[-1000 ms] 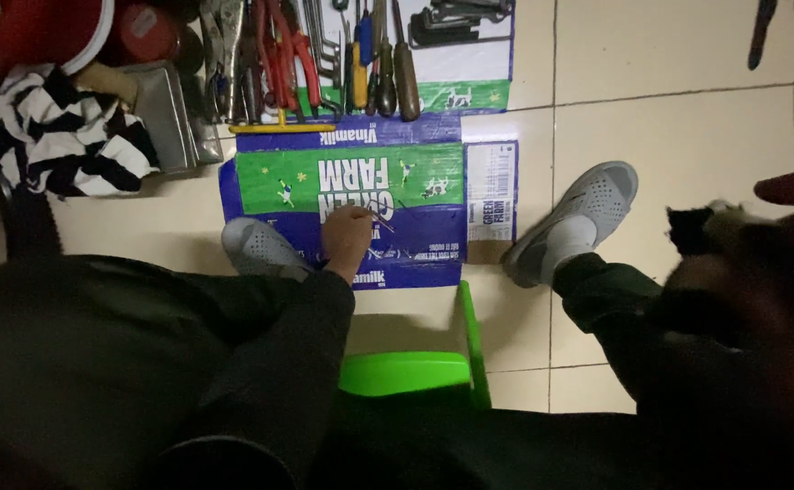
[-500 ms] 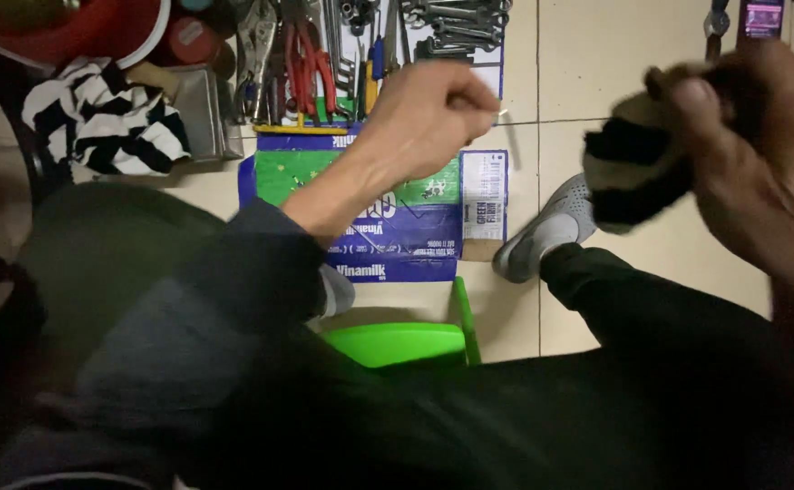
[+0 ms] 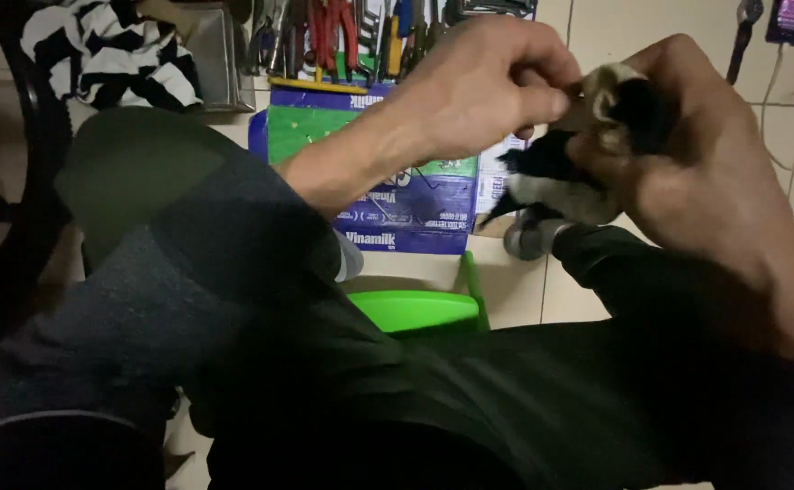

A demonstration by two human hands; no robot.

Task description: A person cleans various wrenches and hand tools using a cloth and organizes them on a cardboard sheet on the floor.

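Note:
My right hand (image 3: 696, 172) is raised close to the camera and grips a black and pale part (image 3: 587, 154), blurred and partly wrapped by the fingers. My left hand (image 3: 483, 86) has come up beside it and pinches the part's top edge with thumb and fingers. Both hands meet above a flattened blue and green carton (image 3: 415, 195) that lies on the tiled floor. I sit on a green plastic stool (image 3: 415, 308) with dark trousers on both legs.
Several pliers and other hand tools (image 3: 351, 32) lie in a row beyond the carton. A black and white striped cloth (image 3: 107, 59) sits beside a metal tray (image 3: 215, 54) at the top left. A grey shoe (image 3: 528, 240) rests on the tiles.
My left hand rose from the carton on the floor and now pinches the part. My right hand brought the part up and toward the middle. The view tilted down.

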